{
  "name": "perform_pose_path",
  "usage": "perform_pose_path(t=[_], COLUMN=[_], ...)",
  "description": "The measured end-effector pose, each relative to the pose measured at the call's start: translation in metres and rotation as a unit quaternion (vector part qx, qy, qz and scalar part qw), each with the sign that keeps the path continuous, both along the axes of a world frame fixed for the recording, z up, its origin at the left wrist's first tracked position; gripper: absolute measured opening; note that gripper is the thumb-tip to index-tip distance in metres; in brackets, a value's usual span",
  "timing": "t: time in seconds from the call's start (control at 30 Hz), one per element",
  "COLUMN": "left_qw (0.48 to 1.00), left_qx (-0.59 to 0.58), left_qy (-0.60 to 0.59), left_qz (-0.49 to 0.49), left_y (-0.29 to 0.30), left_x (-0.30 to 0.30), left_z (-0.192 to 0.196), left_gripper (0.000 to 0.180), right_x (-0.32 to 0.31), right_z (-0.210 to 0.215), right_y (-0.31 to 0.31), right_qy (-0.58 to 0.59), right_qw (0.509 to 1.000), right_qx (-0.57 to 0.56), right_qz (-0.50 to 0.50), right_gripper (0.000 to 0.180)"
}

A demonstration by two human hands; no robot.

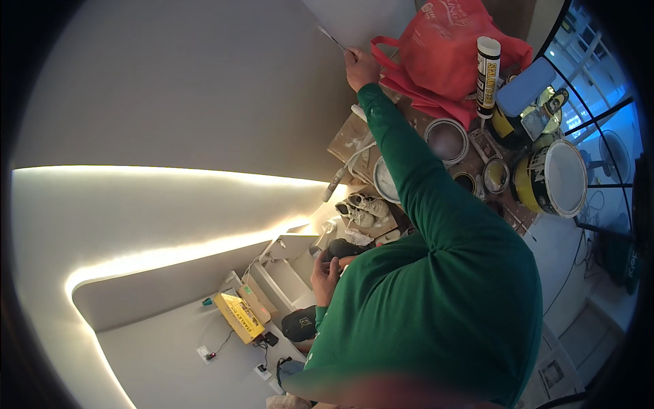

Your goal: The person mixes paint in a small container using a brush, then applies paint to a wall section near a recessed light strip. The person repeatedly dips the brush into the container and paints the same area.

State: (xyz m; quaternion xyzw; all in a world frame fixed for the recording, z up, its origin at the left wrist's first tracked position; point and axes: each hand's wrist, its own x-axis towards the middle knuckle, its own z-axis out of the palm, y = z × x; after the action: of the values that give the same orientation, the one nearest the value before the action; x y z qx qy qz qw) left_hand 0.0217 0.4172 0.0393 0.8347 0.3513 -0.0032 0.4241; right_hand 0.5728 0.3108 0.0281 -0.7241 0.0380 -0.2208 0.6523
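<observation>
My right hand (361, 67), at the top of the view, is closed round a slim paintbrush (331, 37). Its pale tip points at the grey wall surface (204, 82), at the edge where this meets a lighter panel. The right arm, in a green sleeve, stretches over the cluttered surface. Lower down, my left hand (325, 278) rests in front of my body beside a dark rounded thing (340, 249). Its fingers are bent together; what they hold, if anything, is hidden.
Right of my arm are a red bag (436, 58), a sealant cartridge (487, 75), an open paint can (446, 141) and a large bucket (565, 178). Worn shoes (360, 209) and a loose brush (334, 184) lie below it. A yellow box (238, 317) sits lower left, by lit wall recesses.
</observation>
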Motion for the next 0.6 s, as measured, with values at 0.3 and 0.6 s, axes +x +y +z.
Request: perform_pose_path(t=[0.3, 0.6], left_qw=[1.0, 1.0], left_qx=[-0.001, 0.011], left_qy=[-0.002, -0.001], left_qz=[0.013, 0.0], left_y=[0.001, -0.004], left_x=[0.0, 0.006], left_z=[-0.001, 0.012], left_gripper=[0.05, 0.049], right_x=[-0.01, -0.004], right_z=[-0.007, 0.01], right_y=[-0.005, -0.004], right_qy=[0.045, -0.016], right_qw=[0.998, 0.999], right_qx=[0.019, -0.031], right_qz=[0.045, 0.005], right_gripper=[0.028, 0.03])
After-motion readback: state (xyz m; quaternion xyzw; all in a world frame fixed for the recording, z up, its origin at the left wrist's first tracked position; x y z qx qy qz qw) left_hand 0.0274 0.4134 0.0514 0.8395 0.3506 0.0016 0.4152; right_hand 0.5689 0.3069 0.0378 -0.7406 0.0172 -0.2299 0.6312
